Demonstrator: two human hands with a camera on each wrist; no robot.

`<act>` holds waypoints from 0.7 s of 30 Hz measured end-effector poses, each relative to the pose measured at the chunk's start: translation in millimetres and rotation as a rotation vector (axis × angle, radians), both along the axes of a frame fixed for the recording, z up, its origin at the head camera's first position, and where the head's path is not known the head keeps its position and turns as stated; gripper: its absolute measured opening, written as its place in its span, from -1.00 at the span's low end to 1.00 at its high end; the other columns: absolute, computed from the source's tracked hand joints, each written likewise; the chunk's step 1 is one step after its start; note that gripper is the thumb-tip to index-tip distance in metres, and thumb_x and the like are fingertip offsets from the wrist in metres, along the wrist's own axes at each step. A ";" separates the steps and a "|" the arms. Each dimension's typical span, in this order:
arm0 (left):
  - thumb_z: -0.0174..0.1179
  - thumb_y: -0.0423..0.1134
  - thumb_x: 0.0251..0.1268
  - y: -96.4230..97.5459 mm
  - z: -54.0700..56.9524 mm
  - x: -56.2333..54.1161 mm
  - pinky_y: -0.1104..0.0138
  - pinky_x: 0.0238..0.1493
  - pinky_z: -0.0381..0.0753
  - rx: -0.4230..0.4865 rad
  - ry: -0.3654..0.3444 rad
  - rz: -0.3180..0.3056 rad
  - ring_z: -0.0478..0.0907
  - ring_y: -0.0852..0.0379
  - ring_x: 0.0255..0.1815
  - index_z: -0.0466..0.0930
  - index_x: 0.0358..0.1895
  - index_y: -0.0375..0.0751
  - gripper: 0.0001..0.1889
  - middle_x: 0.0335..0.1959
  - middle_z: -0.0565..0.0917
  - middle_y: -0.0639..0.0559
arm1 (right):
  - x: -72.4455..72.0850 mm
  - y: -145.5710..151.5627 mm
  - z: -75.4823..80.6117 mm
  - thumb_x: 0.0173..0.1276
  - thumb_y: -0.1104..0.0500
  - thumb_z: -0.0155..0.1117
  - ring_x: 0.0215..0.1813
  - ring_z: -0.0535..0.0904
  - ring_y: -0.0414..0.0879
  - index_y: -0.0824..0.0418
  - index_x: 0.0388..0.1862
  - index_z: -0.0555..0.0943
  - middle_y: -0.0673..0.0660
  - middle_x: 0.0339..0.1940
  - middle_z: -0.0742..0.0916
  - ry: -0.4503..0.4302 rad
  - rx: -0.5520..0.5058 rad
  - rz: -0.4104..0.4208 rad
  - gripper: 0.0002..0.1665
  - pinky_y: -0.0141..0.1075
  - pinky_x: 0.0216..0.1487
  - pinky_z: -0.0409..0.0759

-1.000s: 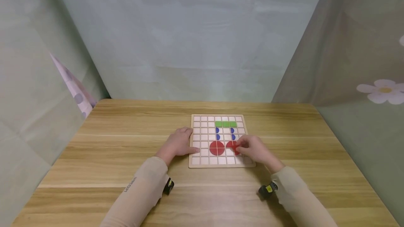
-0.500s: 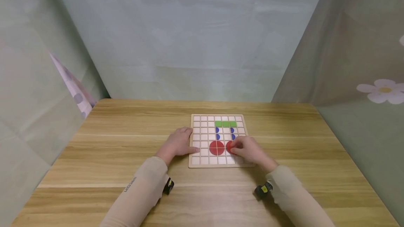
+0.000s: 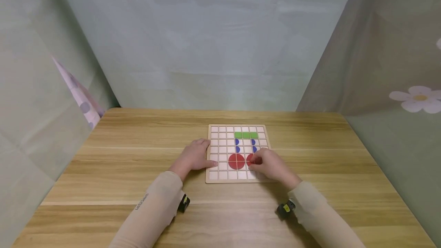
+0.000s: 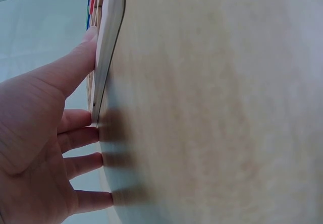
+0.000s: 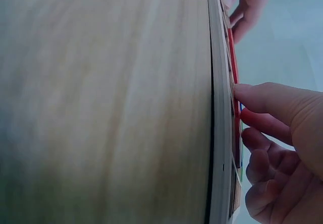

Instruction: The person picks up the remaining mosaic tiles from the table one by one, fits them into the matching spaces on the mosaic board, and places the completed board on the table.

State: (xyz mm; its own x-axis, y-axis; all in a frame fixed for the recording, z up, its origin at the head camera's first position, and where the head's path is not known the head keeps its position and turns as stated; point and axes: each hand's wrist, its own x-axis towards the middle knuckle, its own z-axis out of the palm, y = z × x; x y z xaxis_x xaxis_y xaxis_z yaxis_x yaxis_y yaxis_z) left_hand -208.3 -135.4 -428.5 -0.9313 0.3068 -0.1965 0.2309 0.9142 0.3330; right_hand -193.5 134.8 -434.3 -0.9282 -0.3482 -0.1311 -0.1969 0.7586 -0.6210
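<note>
A wooden grid board (image 3: 220, 181) with white square cells lies on the table. On it, red quarter pieces form a circle (image 3: 236, 161); another red shape (image 3: 249, 159), partly hidden by my right hand, sits just right of it. My left hand (image 3: 196, 155) steadies the board's left side, thumb on top and straight fingers along the edge, as the left wrist view shows. At the right-hand red shape, the thumb and forefinger of my right hand (image 3: 272, 167) pinch a red quarter-circle tile (image 5: 236, 105) low over the board; its other fingers are curled.
Three green squares (image 3: 246, 135) form a row near the board's far edge, with several blue half-circles (image 3: 237, 142) in two columns below. Wood-grain table (image 3: 120, 156) surrounds the board. A pale curtain (image 3: 220, 49) hangs behind the table and at both sides.
My right hand has shifted slightly left over the right-hand red shape, covering more of it, its thumb and forefinger now at its left part. The left hand and board have stayed put.
</note>
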 end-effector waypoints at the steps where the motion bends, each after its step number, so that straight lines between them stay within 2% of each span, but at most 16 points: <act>1: 0.29 0.24 0.03 0.0 0.1 0.0 -0.03 0.43 0.16 0.001 0.000 0.000 0.14 -0.20 0.46 0.19 0.40 -0.31 -0.04 0.42 0.25 -0.24 | 0.3 -0.3 0.3 0.12 0.14 0.44 -0.35 0.49 -0.16 -0.01 -0.51 0.65 -0.06 -0.43 0.62 0.000 0.004 -0.002 -0.89 -0.34 -0.28 0.52; 13: 0.29 0.23 0.04 -2.6 -1.8 1.1 -0.03 0.44 0.14 0.011 -0.011 0.004 0.13 -0.22 0.46 0.18 0.41 -0.32 -0.03 0.43 0.24 -0.26 | 2.4 -3.4 1.5 0.12 0.11 0.45 -0.38 0.49 -0.17 -0.02 -0.54 0.63 -0.08 -0.47 0.62 0.012 0.044 -0.001 -0.86 -0.33 -0.30 0.51; 21: 0.30 0.23 0.03 -3.1 -1.4 1.5 -0.03 0.43 0.15 0.011 -0.006 -0.001 0.14 -0.21 0.45 0.18 0.41 -0.33 -0.03 0.43 0.24 -0.25 | 2.4 -2.2 4.7 0.19 0.09 0.39 -0.33 0.50 -0.18 0.02 -0.38 0.71 -0.08 -0.40 0.65 0.016 0.039 -0.049 -0.96 -0.34 -0.26 0.53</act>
